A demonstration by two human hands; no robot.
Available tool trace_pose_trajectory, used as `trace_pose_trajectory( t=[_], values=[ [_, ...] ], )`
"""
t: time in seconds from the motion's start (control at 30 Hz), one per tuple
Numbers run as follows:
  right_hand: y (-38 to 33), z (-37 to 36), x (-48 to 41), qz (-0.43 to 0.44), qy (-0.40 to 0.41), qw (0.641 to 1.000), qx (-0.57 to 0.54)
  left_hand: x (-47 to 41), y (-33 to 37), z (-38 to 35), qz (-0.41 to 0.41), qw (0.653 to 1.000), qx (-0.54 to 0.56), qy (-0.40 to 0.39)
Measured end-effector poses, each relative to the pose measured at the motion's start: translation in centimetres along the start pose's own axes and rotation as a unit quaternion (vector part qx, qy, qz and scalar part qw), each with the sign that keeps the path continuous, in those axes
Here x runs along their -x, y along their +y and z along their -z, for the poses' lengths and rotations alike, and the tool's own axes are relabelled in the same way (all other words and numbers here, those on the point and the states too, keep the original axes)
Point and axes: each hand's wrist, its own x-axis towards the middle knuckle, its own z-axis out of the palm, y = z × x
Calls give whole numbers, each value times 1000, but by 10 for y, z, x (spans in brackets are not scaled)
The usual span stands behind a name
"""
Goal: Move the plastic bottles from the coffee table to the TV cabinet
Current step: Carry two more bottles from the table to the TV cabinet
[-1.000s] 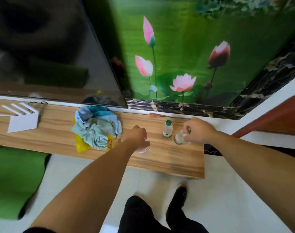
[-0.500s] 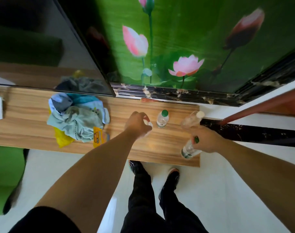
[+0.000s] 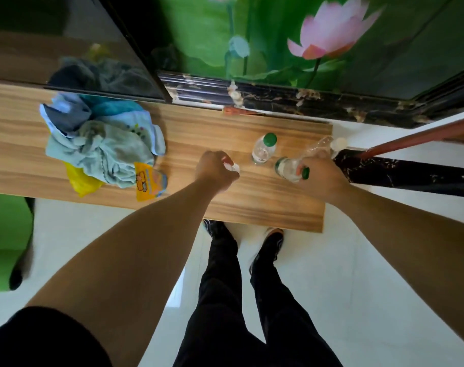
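A small clear plastic bottle with a green cap (image 3: 264,149) stands upright on the wooden TV cabinet (image 3: 193,133). My left hand (image 3: 215,169) is closed over a bottle with a white cap (image 3: 233,166), which is mostly hidden under the fist and sits low over the cabinet top. My right hand (image 3: 322,178) holds a second green-capped bottle (image 3: 287,169), tilted with its base toward the standing bottle. The same hand also grips a clear bottle with a white cap (image 3: 322,145), which points out past the cabinet's right end.
A heap of light blue cloths (image 3: 101,139) with a yellow packet (image 3: 148,182) lies on the cabinet's left half. The dark TV screen (image 3: 66,41) stands behind it. A lotus wall picture (image 3: 305,41) and dark marble trim (image 3: 331,104) rise at the back. White floor tiles lie below.
My right hand has moved up from the cabinet's front edge, so its green-capped bottle now hangs over the top beside the standing bottle. My left hand has stayed closed in place.
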Motion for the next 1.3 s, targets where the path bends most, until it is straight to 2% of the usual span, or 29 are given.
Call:
trace_pose_trajectory(
  t=[0.23,0.37,0.53,0.73,0.97,1.2,1.3],
  values=[
    [-17,-27,-19,20,-1,1000,-19,-11,-5,-33,3,999,18,-42],
    [-20,-50,-21,30,-39,998,-29,-12,-4,-55,-17,997,8,-81],
    [-21,-63,-26,8,-10,999,-36,-15,1,-76,-51,993,-1,-107],
    [-7,-60,-16,-23,-19,999,-18,-12,5,-76,-69,988,-53,-125],
    [-11,-36,-9,-1,-51,998,-22,-7,19,-51,-65,980,-133,-131],
    [-45,33,-11,16,2,999,-28,2,61,13,-108,982,-144,-57],
    [-73,60,-10,59,13,998,-23,14,71,46,-114,985,-131,-11]
  ],
)
